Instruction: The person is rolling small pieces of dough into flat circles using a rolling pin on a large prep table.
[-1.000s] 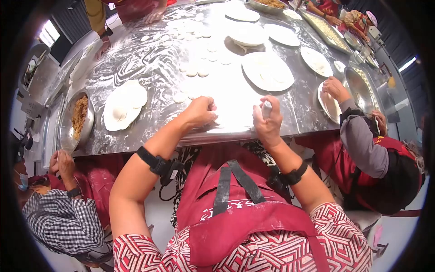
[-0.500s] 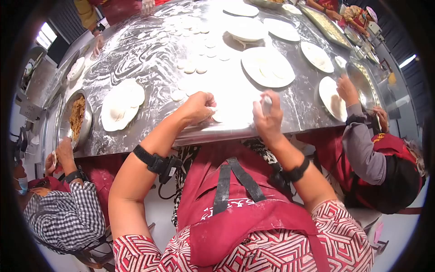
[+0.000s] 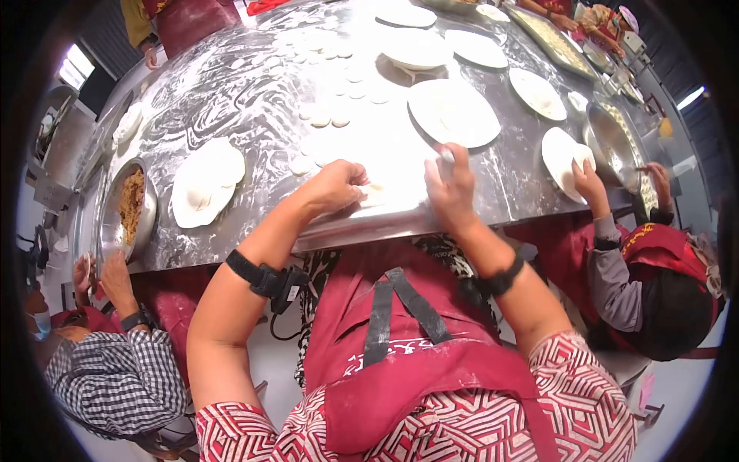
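Observation:
At the near edge of the metal table, my left hand [image 3: 339,187] pinches the rim of a thin dough wrapper [image 3: 373,195] lying on the floured surface. My right hand [image 3: 452,192], slightly blurred, is closed around a small rolling pin [image 3: 447,156]; only its pale end shows above the fingers, and glare hides the rest. The pin is to the right of the wrapper. Beyond my hands lie several small flattened dough pieces [image 3: 339,122]. A white plate [image 3: 479,137] with wrappers stands past my right hand, and another plate of wrappers [image 3: 190,208] is on my left.
At left, a person works beside a metal bowl of brown filling [image 3: 142,239]. At right, another person holds a wrapper [image 3: 584,156] near a metal bowl [image 3: 616,146] and a plate [image 3: 556,150]. A long tray [image 3: 556,46] of rows lies far right. Across the table stands another person.
My right hand has shifted slightly left and towards me with the pin. My left hand stays at the wrapper. The right-hand neighbour lowered a hand with a wrapper; the person opposite drew their hands back.

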`<act>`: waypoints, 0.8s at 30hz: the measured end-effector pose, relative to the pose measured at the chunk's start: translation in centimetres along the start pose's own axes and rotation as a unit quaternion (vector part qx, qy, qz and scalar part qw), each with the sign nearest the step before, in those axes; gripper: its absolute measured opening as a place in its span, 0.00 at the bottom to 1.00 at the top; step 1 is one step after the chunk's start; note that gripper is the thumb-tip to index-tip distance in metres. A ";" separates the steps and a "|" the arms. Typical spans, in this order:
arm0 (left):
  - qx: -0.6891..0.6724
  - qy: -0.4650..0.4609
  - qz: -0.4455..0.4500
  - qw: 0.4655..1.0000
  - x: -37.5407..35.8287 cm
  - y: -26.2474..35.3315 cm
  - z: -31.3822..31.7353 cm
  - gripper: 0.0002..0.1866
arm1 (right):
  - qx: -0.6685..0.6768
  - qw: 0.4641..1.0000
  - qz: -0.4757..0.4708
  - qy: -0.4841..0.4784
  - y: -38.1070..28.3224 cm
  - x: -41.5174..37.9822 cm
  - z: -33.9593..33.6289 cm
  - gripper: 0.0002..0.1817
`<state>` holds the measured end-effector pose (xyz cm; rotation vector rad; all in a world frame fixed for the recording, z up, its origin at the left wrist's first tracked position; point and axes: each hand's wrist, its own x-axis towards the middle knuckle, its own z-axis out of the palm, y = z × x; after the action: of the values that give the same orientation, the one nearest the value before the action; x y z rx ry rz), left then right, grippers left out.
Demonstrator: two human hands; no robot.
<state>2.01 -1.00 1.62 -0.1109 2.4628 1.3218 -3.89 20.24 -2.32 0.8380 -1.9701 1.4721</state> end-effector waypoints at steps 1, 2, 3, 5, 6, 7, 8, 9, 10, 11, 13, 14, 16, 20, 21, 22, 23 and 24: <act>0.055 0.015 0.037 0.998 0.4 -0.2 -0.1 0.10 | -0.015 1.000 0.005 -0.006 1.3 1.4 1.4 0.18; 0.110 0.032 0.075 0.991 0.8 -0.2 -0.3 0.10 | -0.028 0.999 0.007 -0.014 2.2 3.0 2.8 0.18; 0.120 0.048 0.055 0.990 1.2 0.0 -0.4 0.10 | -0.032 0.999 0.003 -0.018 2.5 4.3 4.0 0.17; 0.133 0.062 0.056 0.988 2.4 -0.6 -0.1 0.11 | -0.030 0.999 0.010 -0.024 2.6 5.2 5.2 0.17; 0.136 0.072 0.058 0.986 2.9 -0.7 0.0 0.11 | -0.036 0.999 0.020 -0.021 2.3 5.0 4.7 0.17; 0.133 0.054 0.073 0.987 2.6 -0.4 0.2 0.10 | -0.044 0.998 0.029 -0.021 1.8 4.1 3.7 0.17; 0.138 0.053 0.083 0.985 2.3 -0.4 0.3 0.10 | -0.052 0.998 0.039 -0.021 1.2 2.9 2.4 0.17; 0.145 0.052 0.091 0.984 2.0 -0.6 0.3 0.09 | -0.023 0.997 0.062 -0.044 1.0 1.2 0.9 0.18; 0.152 0.052 0.098 0.982 1.7 -0.7 0.2 0.09 | -0.045 0.999 -0.031 -0.001 0.4 0.1 0.0 0.20; 0.126 0.058 0.069 0.988 1.4 -0.5 0.2 0.08 | -0.019 0.999 -0.027 0.007 -0.7 -0.5 -0.6 0.19; 0.078 0.029 0.041 0.996 1.1 -0.8 0.4 0.08 | -0.002 1.000 -0.007 0.006 -0.8 -0.7 -0.6 0.17; 0.058 0.011 0.027 0.998 0.8 -0.9 0.5 0.08 | -0.010 1.000 0.005 -0.002 0.4 0.1 0.3 0.17; 0.118 0.060 0.063 0.989 1.2 -0.5 0.3 0.09 | -0.020 0.997 0.068 -0.043 1.1 2.8 2.2 0.17; 0.147 0.082 0.059 0.984 2.9 -0.6 0.5 0.10 | -0.051 0.998 0.012 -0.016 2.2 4.0 4.0 0.16; 0.141 0.074 0.082 0.984 2.7 -0.5 0.7 0.10 | -0.061 0.998 0.026 -0.023 2.0 3.4 3.3 0.16; 0.148 0.064 0.077 0.984 2.5 -0.4 0.8 0.10 | -0.052 0.999 0.008 -0.011 1.4 2.4 2.2 0.17; 0.155 0.053 0.069 0.984 2.2 -0.2 0.6 0.10 | -0.040 0.999 -0.009 0.000 0.5 1.0 0.7 0.17; 0.164 0.043 0.060 0.984 1.9 -0.3 0.5 0.10 | -0.026 0.999 -0.024 0.011 -0.2 0.1 -0.2 0.18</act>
<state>0.43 -0.53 0.50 0.0634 2.7599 0.9543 -3.77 20.42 -2.09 0.8369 -1.9496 1.3900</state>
